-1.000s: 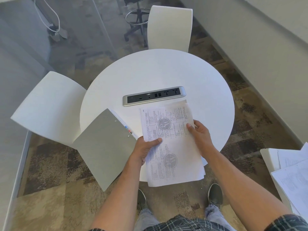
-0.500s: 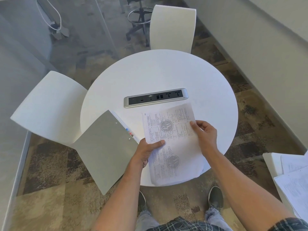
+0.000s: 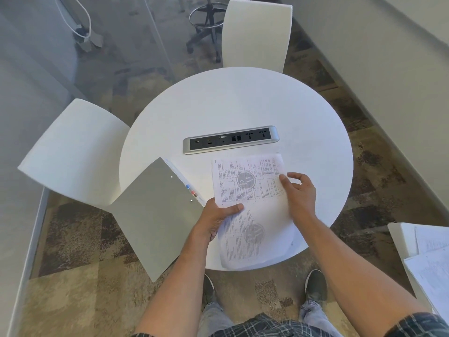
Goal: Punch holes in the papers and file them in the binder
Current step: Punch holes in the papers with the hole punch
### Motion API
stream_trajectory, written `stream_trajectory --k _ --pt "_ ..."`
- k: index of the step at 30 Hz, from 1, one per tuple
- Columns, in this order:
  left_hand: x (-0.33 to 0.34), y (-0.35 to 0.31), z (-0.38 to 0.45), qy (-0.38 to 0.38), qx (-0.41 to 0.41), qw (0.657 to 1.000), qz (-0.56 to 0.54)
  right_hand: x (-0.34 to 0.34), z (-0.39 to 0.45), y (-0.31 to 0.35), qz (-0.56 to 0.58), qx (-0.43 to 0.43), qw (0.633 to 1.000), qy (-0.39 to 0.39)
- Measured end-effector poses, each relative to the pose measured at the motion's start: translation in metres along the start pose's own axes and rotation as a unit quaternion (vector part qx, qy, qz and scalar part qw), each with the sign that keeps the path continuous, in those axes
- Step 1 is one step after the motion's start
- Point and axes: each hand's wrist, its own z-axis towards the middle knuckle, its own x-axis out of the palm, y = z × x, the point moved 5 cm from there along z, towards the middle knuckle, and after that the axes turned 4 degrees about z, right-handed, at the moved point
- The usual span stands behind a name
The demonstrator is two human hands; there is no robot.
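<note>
Since a second ago the papers (image 3: pixel 252 207) have slid further onto the round table (image 3: pixel 243 103), and the right hand (image 3: pixel 300 195) has loosened, its fingers now lifted and spread over the right edge of the stack where before it gripped that edge. Left hand (image 3: pixel 216 217) pinches the left edge, thumb on top, just beside the grey binder (image 3: pixel 153 215), which overhangs the table's left edge by the socket strip (image 3: pixel 230 139). To my eye the job has barely begun: I see no punch, no holes that I can make out, and nothing filed.
</note>
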Motion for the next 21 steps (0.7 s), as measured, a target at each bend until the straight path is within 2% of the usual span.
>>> stream_trajectory --k 2,5,9,11,14,16,18,21 --pt "-0.002 0.002 0.002 -0.012 -0.007 1.0 0.008 0.0 0.004 -0.007 -0.017 0.036 0.999 0.01" --pt "-0.004 0.006 0.006 -0.043 -0.018 0.999 0.019 0.004 0.009 -0.024 -0.066 0.085 0.99 0.095" --pt "-0.005 0.011 0.01 -0.071 -0.033 0.996 0.037 0.008 0.007 -0.037 -0.124 0.062 0.978 0.153" --pt "-0.007 0.014 0.012 -0.096 -0.037 0.993 0.056 0.004 0.008 -0.036 -0.195 0.021 0.972 0.13" --pt "-0.01 0.019 0.015 -0.124 -0.042 0.989 0.074 -0.016 0.01 -0.027 -0.235 -0.081 0.968 0.003" --pt "-0.009 0.024 0.017 -0.13 -0.049 0.986 0.095 -0.031 0.014 -0.026 -0.252 -0.109 0.96 -0.06" --pt "-0.006 0.028 0.018 -0.13 -0.051 0.984 0.113 -0.041 0.021 -0.033 -0.284 -0.085 0.953 -0.064" --pt "-0.002 0.035 0.019 -0.138 -0.058 0.98 0.131 -0.048 0.029 -0.045 -0.284 -0.021 0.958 -0.029"
